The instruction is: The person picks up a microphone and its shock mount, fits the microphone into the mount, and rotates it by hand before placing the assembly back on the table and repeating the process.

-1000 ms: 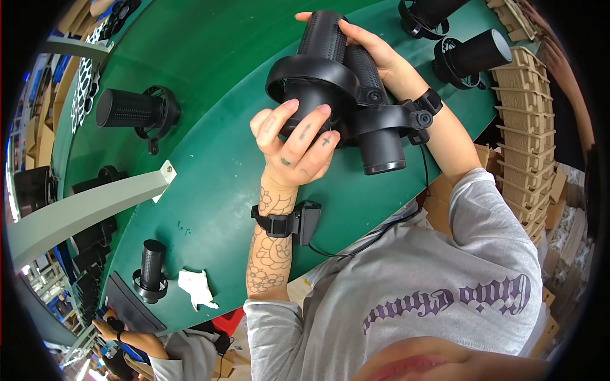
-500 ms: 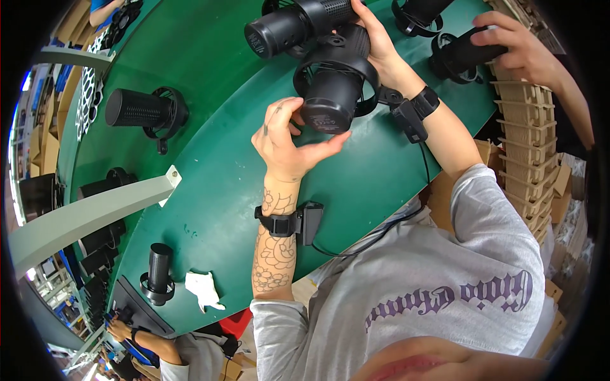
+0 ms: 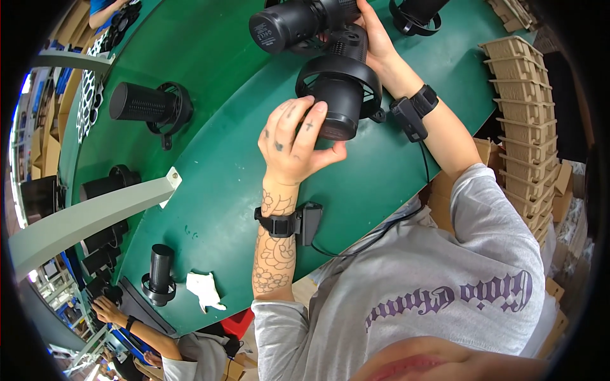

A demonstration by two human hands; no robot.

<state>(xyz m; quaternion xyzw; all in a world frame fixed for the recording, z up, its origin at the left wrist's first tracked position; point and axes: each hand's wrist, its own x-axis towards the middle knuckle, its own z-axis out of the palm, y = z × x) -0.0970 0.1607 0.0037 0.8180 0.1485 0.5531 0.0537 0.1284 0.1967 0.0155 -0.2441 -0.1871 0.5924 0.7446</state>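
A black microphone [image 3: 340, 101] with a ring-shaped shock mount tilts toward me above the green table. My left hand [image 3: 289, 143] is closed around its near, rounded end, fingers on the side and thumb by the lower rim. At the far, perforated end, my right hand [image 3: 379, 44] holds it, with its fingers partly hidden behind the body. Just beyond the held one, a second black microphone [image 3: 279, 28] lies with its flat printed end facing left. Both my wrists wear black strapped devices, and a cable hangs from each.
To the left, a microphone [image 3: 143, 103] lies on the green belt; another [image 3: 161, 270] stands near a white glove-like cloth [image 3: 204, 291]. A grey metal bracket [image 3: 95, 216] crosses the left side. Stacked cardboard trays [image 3: 521, 114] rise at right. A co-worker's hand [image 3: 109, 311] is at lower left.
My left hand's fingers have moved further onto the microphone's side. The co-worker's hand and its microphone at right have left view. The belt microphone at left has shifted slightly right.
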